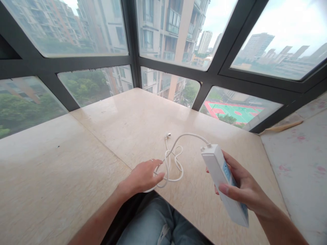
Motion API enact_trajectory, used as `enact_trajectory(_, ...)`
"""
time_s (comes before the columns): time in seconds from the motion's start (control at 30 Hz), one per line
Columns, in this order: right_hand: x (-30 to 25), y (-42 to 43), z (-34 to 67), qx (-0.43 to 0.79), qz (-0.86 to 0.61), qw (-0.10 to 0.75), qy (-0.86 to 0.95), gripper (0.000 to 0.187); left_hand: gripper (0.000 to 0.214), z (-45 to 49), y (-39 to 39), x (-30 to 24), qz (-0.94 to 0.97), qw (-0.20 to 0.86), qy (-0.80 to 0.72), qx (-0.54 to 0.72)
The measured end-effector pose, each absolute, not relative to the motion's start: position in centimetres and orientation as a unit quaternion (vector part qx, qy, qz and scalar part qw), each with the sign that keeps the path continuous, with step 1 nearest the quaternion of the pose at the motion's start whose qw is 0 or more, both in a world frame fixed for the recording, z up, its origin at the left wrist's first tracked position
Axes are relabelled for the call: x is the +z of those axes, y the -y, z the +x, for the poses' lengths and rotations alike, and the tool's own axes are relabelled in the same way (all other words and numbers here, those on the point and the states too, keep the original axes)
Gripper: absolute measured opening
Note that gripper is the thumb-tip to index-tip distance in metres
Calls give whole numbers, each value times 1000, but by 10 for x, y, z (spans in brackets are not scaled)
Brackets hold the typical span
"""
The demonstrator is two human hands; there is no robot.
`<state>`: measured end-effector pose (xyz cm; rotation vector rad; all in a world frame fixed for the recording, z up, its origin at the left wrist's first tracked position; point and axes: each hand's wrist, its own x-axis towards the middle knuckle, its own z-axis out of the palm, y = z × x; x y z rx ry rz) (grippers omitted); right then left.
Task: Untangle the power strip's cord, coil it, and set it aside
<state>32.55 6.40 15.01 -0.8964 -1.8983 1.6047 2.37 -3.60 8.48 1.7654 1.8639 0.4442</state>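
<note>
My right hand (242, 187) is wrapped around a white power strip (217, 170), holding it tilted above the beige marble sill (122, 126), thumb across its face. Its white cord (173, 160) runs from the strip's far end and lies in loose loops on the sill, ending in a plug (168, 136) farther away. My left hand (144, 176) rests on the sill at the near end of the looped cord, fingers curled and touching it. A ring shows on one finger.
Dark-framed bay windows (133, 64) close off the sill at the back and sides. A floral cushion or mat (301, 160) lies to the right, with a wooden stick (281, 127) at its far edge. My jeans-clad legs (158, 224) are below the sill's edge.
</note>
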Motion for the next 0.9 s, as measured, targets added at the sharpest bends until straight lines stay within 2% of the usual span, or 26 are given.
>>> enact_trajectory(0.13,147,-69,328,555,-358,204,723,86,63,44,29,82,690,209,-681,127)
enact_trajectory(0.33,147,-79,341,402,-376,161,819,85,77,56,26,74,675,138,-724,37)
enact_trajectory(0.4,151,-80,343,353,-376,123,848,85,70,59,24,69,652,120,-748,31)
enact_trajectory(0.5,159,-81,346,309,-355,66,880,82,43,62,20,62,616,108,-779,30)
enact_trajectory(0.6,165,-87,351,249,-324,42,912,81,27,61,18,59,596,112,-793,56)
enact_trajectory(0.77,165,-103,353,140,-282,-23,949,83,22,57,17,66,567,131,-795,173)
enact_trajectory(0.9,163,-103,325,120,-239,-82,960,83,23,70,16,74,597,93,-750,269)
